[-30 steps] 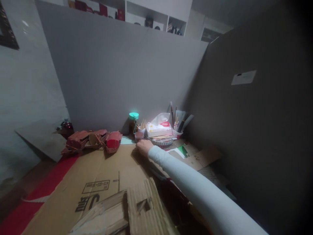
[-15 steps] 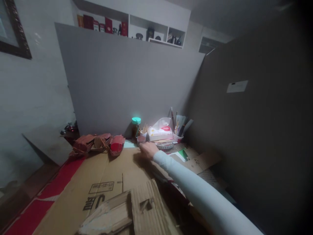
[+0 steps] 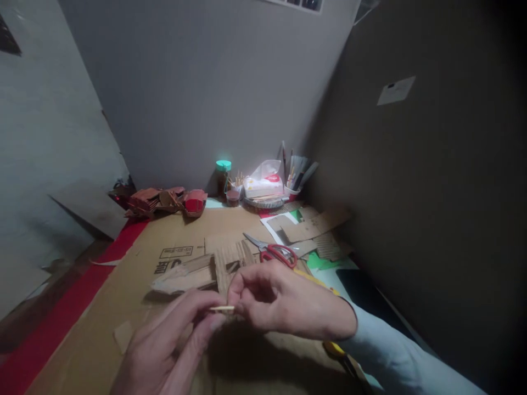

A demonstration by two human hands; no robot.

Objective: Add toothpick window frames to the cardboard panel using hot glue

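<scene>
Small pale stick pinched between two hands, low centre, over the cardboard.

Small pale stick (image 3: pixel 222 308): lies roughly level, its right end at the right hand's fingertips. Left hand (image 3: pixel 167 340): thumb and index pinching the stick, other fingers curled and mostly hidden. Right hand (image 3: pixel 284 302): thumb and index pressed together on the stick's end. Can't tell what the stick is made of.

Just beyond the hands: a cut, folded cardboard piece (image 3: pixel 187 274) and a ridged cardboard strip (image 3: pixel 230 253) with a hole in it, both on the big printed cardboard sheet (image 3: pixel 164 241). Red-handled scissors (image 3: pixel 280 255) lie open past the right hand, near scraps of cardboard (image 3: pixel 319 225) and green paper (image 3: pixel 323 262). A yellow-handled tool (image 3: pixel 334 348) is partly hidden by the right wrist; its type isn't clear.

Back row, left to right: reddish-brown cardboard shapes (image 3: pixel 144 204), jar with a turquoise lid (image 3: pixel 223 182), small tub (image 3: pixel 233 197), cup of thin sticks (image 3: pixel 239 184) behind the tub, tissue pack (image 3: pixel 263 187) above a round tray (image 3: pixel 263 204), cup of pens and tools (image 3: pixel 292 192).

Grey panel (image 3: pixel 197 99) stands behind it all; dark panel (image 3: pixel 411 181) on the right carries a white label (image 3: pixel 396 91).
</scene>
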